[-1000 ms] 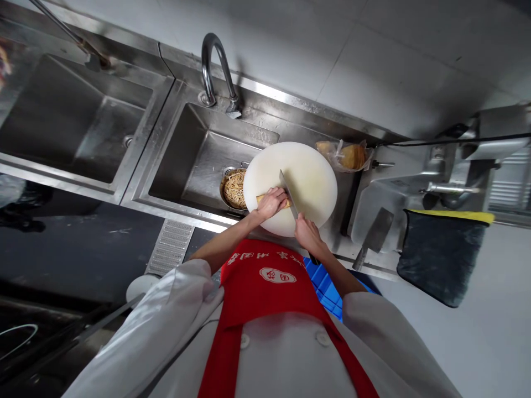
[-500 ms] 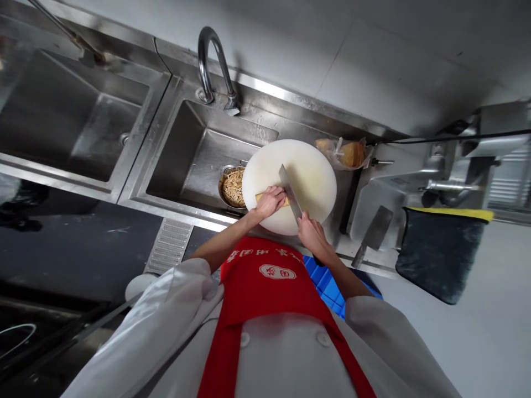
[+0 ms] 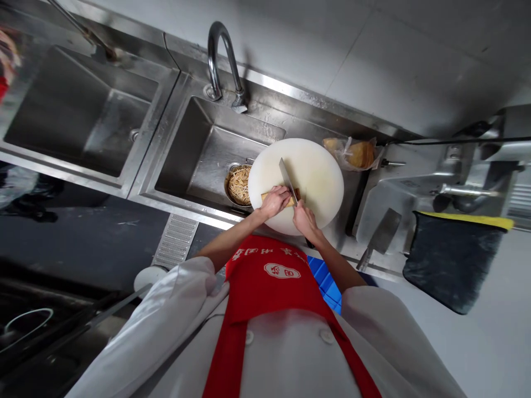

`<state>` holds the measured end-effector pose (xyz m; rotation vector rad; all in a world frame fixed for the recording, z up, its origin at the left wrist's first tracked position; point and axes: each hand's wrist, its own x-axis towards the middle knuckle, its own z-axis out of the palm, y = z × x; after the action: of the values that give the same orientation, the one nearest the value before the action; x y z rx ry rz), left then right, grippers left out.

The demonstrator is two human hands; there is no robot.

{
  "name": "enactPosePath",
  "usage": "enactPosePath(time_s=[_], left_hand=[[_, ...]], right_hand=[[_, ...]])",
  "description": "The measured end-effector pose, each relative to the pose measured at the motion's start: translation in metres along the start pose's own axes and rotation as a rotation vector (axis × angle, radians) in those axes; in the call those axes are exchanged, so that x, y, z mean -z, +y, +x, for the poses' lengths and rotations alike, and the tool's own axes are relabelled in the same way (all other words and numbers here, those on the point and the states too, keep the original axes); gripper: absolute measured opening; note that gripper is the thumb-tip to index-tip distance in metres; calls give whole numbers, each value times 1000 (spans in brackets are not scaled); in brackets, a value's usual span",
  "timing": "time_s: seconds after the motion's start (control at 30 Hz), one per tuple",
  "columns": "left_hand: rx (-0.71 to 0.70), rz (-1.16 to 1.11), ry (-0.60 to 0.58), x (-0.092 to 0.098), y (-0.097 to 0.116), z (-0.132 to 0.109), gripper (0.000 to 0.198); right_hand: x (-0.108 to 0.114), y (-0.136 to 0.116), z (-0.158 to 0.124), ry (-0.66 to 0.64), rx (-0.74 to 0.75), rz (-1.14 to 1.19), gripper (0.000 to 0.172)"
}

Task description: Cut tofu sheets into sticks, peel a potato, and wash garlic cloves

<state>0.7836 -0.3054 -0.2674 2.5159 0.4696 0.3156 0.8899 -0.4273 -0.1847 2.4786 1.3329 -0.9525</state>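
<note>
My left hand (image 3: 275, 202) presses with curled fingers on a yellow-brown slab of food (image 3: 289, 203) that looks like firm tofu. It lies on a round white cutting board (image 3: 321, 171). In my right hand (image 3: 306, 220) is a cleaver (image 3: 286, 174), its blade upright at the slab's right end, close to my left fingertips. A small darker brown piece (image 3: 297, 193) shows just right of the blade. Left of the board, a metal bowl (image 3: 226, 190) holds many thin pale-brown strips (image 3: 239, 185). Whether the blade is inside the slab is hidden by my fingers.
The board rests over the right side of a steel sink (image 3: 182, 155) with a curved faucet (image 3: 214, 55). A clear bag with brown blocks (image 3: 360, 155) lies behind it. To the right are another cleaver (image 3: 385, 228) and a dark cloth with yellow edge (image 3: 454, 262).
The cleaver and my right hand have shifted slightly toward my left hand. A small brown piece now shows right of the blade. The whole view has shifted a little.
</note>
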Motion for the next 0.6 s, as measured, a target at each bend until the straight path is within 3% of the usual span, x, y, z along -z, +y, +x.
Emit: enactPosePath(time_s=[0.13,0.4,0.6], left_hand=[[-5,23,4,0,0,-4,33],[-41,80,12,-2,1,-3,34],[-13,43,-12,-2,0,0,29]], right_hand=[[8,8,-4,18,10,1,34],[22,17,-51,32,16,-57,31],[10,5,-28,-2,24,-24,30]])
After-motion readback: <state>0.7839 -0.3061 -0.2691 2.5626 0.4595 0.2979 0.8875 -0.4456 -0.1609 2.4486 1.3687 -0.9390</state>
